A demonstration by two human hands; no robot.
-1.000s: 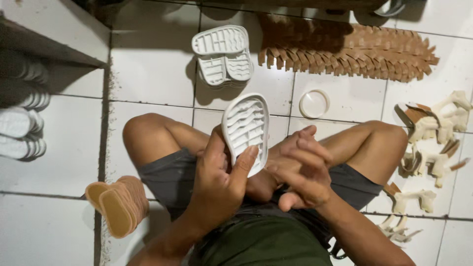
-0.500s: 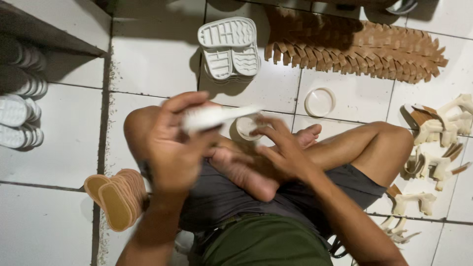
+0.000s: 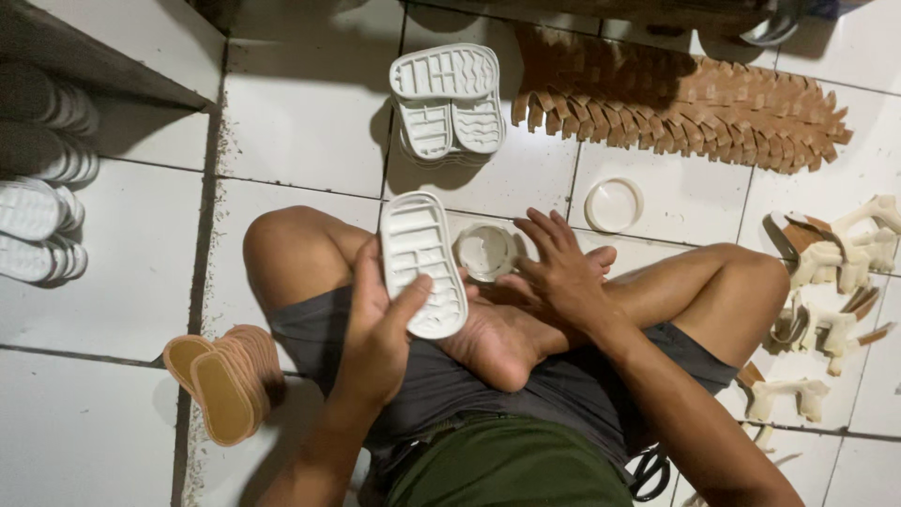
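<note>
White rubber shoe sole, tread side up, is held in the left hand, thumb across its edge, tilted toward the face as if for inspection. The right hand hovers with fingers spread and empty beside a small round tub between the crossed legs, on the tiled floor.
</note>
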